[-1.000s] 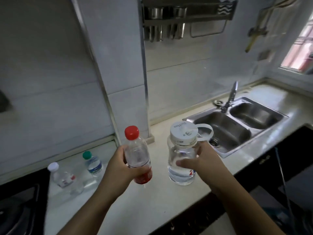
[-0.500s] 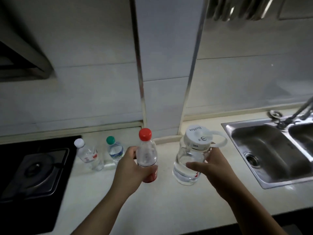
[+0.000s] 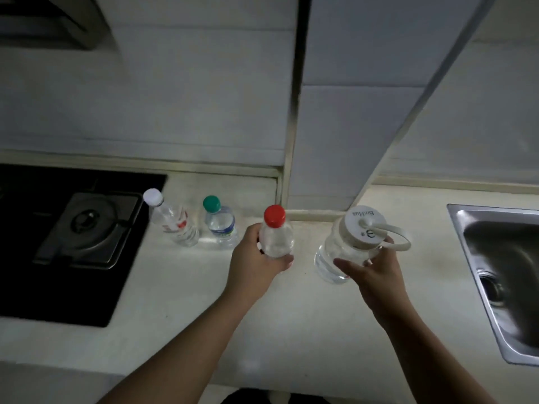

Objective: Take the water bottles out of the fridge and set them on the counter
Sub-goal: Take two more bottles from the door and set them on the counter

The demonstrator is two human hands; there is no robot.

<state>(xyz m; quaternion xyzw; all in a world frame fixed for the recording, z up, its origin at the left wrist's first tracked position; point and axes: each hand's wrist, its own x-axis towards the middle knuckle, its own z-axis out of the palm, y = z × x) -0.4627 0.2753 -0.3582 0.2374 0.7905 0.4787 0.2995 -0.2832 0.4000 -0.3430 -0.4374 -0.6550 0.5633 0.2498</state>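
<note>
Four bottles: one white-capped (image 3: 175, 224), one green-capped (image 3: 220, 225), one red-capped (image 3: 275, 239), one wide-lidded (image 3: 360, 225); two hands (image 3: 253, 266) (image 3: 376, 277), one burner (image 3: 87, 220), one sink (image 3: 507, 258).

The red-capped bottle (image 3: 276, 239) and the wide-lidded bottle (image 3: 344, 247) have come lower — closer to the counter (image 3: 175, 287).

Black gas hob (image 3: 35, 281) with a round burner (image 3: 87, 220) at left, steel sink (image 3: 507, 252) with drain (image 3: 493, 290) at right edge, pale tiled wall (image 3: 175, 97) behind, protruding wall column (image 3: 350, 112) with metal corner trim, range hood (image 3: 52, 21) top left.
</note>
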